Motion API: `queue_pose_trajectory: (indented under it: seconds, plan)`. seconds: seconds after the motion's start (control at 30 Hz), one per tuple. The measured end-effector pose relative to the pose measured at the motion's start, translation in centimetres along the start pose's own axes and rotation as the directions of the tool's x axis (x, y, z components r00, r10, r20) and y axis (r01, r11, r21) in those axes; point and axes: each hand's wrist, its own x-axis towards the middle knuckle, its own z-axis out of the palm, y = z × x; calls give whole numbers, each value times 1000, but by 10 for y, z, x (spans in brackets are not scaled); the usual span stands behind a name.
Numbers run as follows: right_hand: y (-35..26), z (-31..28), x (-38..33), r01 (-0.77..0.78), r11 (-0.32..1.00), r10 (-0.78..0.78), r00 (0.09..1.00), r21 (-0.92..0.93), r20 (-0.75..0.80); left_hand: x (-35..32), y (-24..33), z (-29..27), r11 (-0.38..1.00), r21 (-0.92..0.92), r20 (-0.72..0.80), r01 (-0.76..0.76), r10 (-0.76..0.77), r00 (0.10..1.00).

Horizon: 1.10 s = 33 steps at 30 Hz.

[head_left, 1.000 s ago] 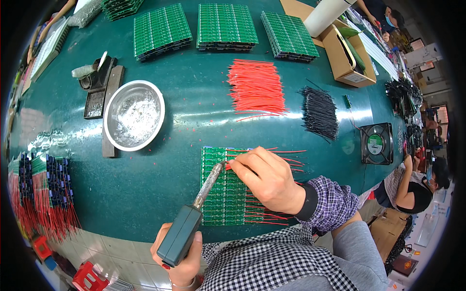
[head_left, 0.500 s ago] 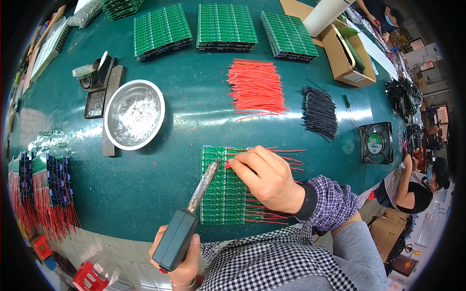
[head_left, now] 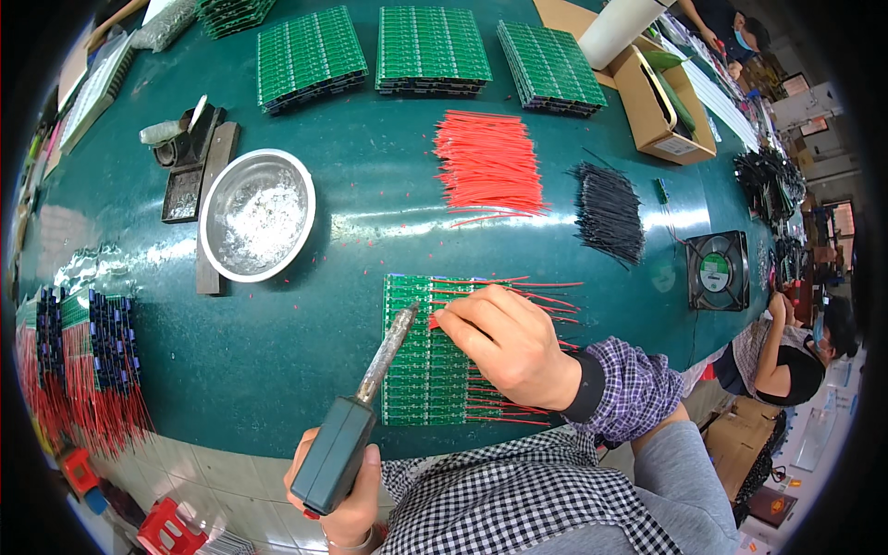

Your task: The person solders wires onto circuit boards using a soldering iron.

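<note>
My left hand (head_left: 344, 504) is wrapped round the grey-green handle of a soldering iron (head_left: 339, 453). The iron's metal barrel slants up and to the right, and its tip is at the upper part of a green circuit board panel (head_left: 407, 370). Just right of the tip, my right hand (head_left: 504, 342) pinches the end of a red wire (head_left: 435, 322) against the panel; most of that wire is hidden by the fingers. Several red wires (head_left: 509, 413) stick out to the right from the panel, above and below my right hand.
A pile of red wires (head_left: 490, 166) and a bundle of black wires (head_left: 609, 213) lie beyond the panel. At left are a white-rimmed bowl (head_left: 305, 217), an iron stand (head_left: 185, 171) and wired boards (head_left: 113, 351). Board stacks (head_left: 433, 46), a carton (head_left: 661, 111) and a fan (head_left: 718, 271) stand farther off.
The picture has shifted very slightly. Both hands keep their grips, and the iron's tip stays at nearly the same place on the panel.
</note>
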Motion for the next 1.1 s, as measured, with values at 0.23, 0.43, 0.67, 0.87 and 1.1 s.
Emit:
queue_pose_trajectory:
  seconds: [0.23, 0.43, 0.67, 0.87, 1.1]
  plan:
    - [1, 2, 0, 13, 1000, -13, 1000, -28, 12, 2, 0, 3, 997, 24, -27, -72, 73, 997]
    - [0, 0, 0, 5, 1000, -5, 1000, -17, 24, 4, 3, 3, 996, 32, -7, -80, 80, 997]
    - [2, 4, -1, 28, 998, -28, 1000, -53, 7, 5, 5, 3, 993, 57, 39, -104, 101, 994]
    - [0, 3, 0, 25, 998, -25, 1000, -55, 11, 5, 3, 1, 984, 87, 54, -155, 151, 987]
    - [0, 3, 0, 28, 998, -27, 1000, -60, 11, -5, -5, -6, 1000, 6, 1, -25, 25, 1000]
